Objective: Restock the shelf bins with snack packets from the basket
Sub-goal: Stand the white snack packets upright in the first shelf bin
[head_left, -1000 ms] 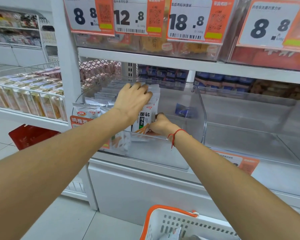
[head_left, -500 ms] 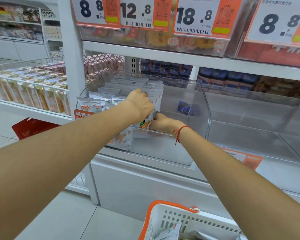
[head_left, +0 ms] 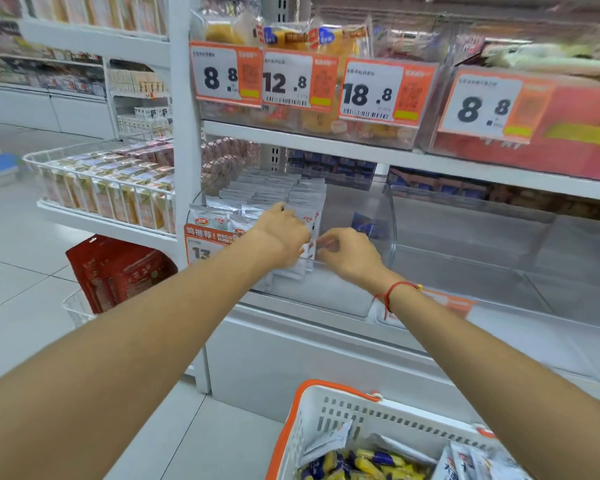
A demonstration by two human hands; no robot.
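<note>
- A white store shelf is carrying a clear bin.
- Left hand is pressing white packets, grip curled around them.
- Right hand, at its 3 o'clock, is pinching a packet edge.
- A basket is sitting at 6 o'clock.

Shelf bin: clear glossy plastic, reflecting light | snack packets: shiny white film | basket: matt white slotted plastic, orange rim | price tags: printed paper | wrist cord: red thread | floor: smooth glossy tile

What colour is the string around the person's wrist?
Red. The thin string bracelet circles the right wrist, seen clearly in the head view.
</note>
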